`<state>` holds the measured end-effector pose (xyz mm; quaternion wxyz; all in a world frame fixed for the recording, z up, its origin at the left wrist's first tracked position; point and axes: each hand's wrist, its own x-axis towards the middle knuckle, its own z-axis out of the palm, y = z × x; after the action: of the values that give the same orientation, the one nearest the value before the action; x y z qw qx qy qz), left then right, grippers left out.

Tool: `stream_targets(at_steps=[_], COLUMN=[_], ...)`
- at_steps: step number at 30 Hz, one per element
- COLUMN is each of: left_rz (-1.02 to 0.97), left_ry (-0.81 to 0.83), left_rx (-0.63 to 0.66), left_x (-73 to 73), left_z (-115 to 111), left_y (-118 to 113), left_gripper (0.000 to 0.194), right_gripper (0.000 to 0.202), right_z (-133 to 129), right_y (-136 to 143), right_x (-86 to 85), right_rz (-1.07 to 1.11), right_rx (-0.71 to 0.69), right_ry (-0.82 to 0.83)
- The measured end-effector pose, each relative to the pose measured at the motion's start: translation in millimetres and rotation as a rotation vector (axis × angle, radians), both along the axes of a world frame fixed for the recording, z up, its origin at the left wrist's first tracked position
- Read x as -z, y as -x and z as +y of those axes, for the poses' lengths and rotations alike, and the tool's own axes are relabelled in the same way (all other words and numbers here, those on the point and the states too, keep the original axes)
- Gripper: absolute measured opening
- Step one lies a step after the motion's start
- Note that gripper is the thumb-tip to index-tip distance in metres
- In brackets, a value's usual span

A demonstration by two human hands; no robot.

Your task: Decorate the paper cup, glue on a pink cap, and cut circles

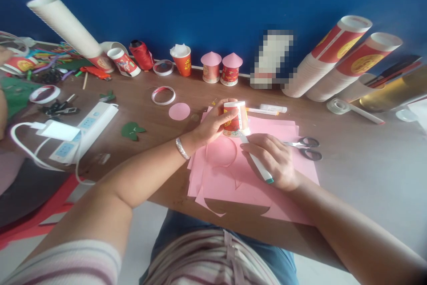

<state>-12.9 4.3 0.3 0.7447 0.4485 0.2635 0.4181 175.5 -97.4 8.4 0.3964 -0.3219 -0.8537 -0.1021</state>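
Note:
My left hand is wrapped round a red and white paper cup, which it holds above the pink paper. In my right hand is a white marker with a green end; its other end points at the cup's lower rim, and whether they touch is too small to tell. Under both hands lies a stack of pink paper with cut edges and a round outline. Scissors rest at the stack's right edge. A pink paper circle lies to the left of the cup.
Two cups with pink cone roofs stand by the blue wall. Tall stacks of cups lean at the right. At the left are a power strip, green paper, tape rolls and part of another person's arm.

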Motion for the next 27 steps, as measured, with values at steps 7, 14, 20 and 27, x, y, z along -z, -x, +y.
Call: stream_targets(at_steps=[7,14,20,27], left_rz=[0.034,0.071,0.164,0.219], left_ry=[-0.024,-0.062,-0.123,-0.186], left_rx=[-0.012,-0.030,-0.029,-0.034], left_x=[1.6,4.3,1.1,2.2], left_z=[-0.4,0.7,-2.1,-1.7], left_y=[0.6,-0.1,-0.3,-0.1], left_gripper=[0.053,0.055,0.056,0.052], right_gripper=[0.033,0.029,0.026,0.024], right_z=[0.4,0.2,0.4,0.6], right_y=[-0.6,0.9,1.9,2.0], right_x=[3.1,0.2,-2.4,-3.6], right_rz=[0.015,-0.029,-0.079,-0.094], right_rx=[-0.002,-0.001,-0.004,-0.005], right_ry=[0.033,0.005,0.014,0.031])
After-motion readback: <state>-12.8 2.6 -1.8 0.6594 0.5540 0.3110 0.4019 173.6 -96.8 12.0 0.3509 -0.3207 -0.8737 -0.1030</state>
